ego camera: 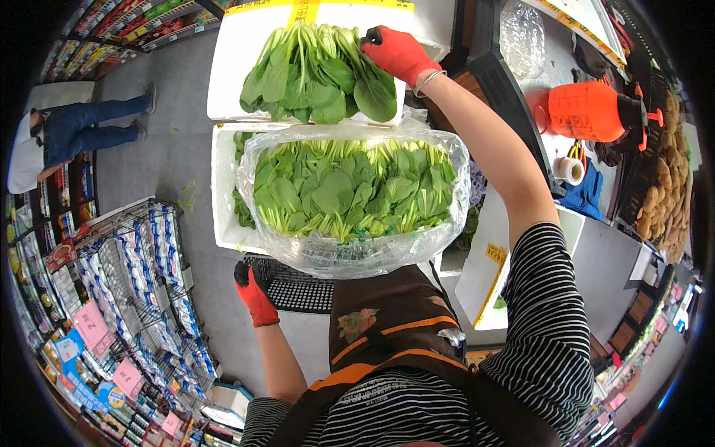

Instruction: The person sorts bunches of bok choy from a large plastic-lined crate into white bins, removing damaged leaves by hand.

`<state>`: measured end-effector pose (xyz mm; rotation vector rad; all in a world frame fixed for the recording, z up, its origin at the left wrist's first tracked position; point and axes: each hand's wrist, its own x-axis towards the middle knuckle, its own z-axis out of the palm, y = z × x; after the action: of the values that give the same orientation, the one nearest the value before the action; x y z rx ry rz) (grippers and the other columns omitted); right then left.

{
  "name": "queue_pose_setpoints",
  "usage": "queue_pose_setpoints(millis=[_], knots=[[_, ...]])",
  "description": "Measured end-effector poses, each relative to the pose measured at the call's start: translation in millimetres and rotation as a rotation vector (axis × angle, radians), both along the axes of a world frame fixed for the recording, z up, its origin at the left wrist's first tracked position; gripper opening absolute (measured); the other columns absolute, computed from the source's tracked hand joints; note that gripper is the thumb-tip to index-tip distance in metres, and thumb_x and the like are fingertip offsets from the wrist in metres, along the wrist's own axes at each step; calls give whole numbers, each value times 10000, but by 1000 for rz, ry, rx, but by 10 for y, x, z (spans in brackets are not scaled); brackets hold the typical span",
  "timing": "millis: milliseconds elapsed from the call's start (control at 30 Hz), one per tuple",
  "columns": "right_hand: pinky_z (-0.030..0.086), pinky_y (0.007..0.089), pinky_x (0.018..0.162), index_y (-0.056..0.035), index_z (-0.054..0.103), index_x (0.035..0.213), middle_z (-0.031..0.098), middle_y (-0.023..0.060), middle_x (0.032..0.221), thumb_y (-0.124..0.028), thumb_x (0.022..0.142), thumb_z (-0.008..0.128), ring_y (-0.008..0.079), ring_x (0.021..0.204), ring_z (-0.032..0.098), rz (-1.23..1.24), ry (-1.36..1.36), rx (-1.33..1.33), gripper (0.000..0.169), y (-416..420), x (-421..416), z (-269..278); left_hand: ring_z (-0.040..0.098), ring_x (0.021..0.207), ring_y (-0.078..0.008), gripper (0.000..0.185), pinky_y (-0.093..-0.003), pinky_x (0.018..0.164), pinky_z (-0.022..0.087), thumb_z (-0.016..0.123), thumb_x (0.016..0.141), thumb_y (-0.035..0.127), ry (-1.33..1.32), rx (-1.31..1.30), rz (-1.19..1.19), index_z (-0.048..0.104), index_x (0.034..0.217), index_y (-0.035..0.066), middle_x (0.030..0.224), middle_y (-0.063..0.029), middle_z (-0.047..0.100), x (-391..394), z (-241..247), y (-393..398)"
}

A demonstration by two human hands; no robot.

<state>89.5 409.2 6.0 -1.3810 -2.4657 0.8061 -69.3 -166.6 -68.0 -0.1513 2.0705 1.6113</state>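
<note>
My right hand [399,53], in a red glove with black fingertips, has its fingers curled at the stem ends of a bunch of leafy greens [313,84]. Whether a stem is gripped is hidden. The bunch lies stems away from me on a white foam box lid [226,72]. Nearer to me, a clear plastic bag [352,257] full of more leafy greens [346,184] sits open in a white foam box [226,195]. My left hand [257,293], gloved alike, hangs below the box's near left corner, fingers apart and nothing seen in them.
A black plastic crate [301,290] is below the box. To the right are an orange pump sprayer [586,112], a tape roll [570,169] and a blue cloth [584,193]. A wire rack of packages [139,268] stands left; a person [78,131] is beyond it.
</note>
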Motion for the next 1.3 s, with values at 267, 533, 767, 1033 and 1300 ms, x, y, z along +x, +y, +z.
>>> queue_pose_setpoints(millis=[267,533,767,1033,1300], knots=[[516,410,771,-39,703,933,687,195,911,-407,728,624,347,847,657,-24,-95,-14,430,-189,-289,177,577,989,-163,296,-304,904,469,614,894,61,50,-83,-165,563,1174,-22,1105,-74,615,-52,-91,-13],[516,370,743,-41,715,884,697,140,839,-454,714,643,321,793,660,-173,-54,-2,452,-135,-473,135,586,949,-159,296,-309,847,504,608,904,75,-182,96,-68,565,1185,-8,1114,-71,602,122,38,15],[514,374,768,-31,706,913,695,164,923,-414,722,633,342,843,658,-164,147,-162,434,23,-367,-26,572,952,-139,304,-282,816,500,620,906,123,-126,43,-185,572,1191,29,1104,-38,592,178,31,6],[504,296,816,-53,634,1135,660,44,1017,-240,918,574,136,879,625,143,852,-855,293,143,245,-4,568,982,-153,303,-284,865,483,597,917,102,-55,-30,-254,559,1202,6,1113,-55,591,144,-16,-46],[516,308,741,-91,668,1029,682,54,920,-174,794,658,164,817,640,-191,992,-898,249,-12,-123,-387,576,1004,-186,321,-300,867,491,597,911,64,-200,12,-201,541,1220,-7,1148,-88,583,269,174,398]])
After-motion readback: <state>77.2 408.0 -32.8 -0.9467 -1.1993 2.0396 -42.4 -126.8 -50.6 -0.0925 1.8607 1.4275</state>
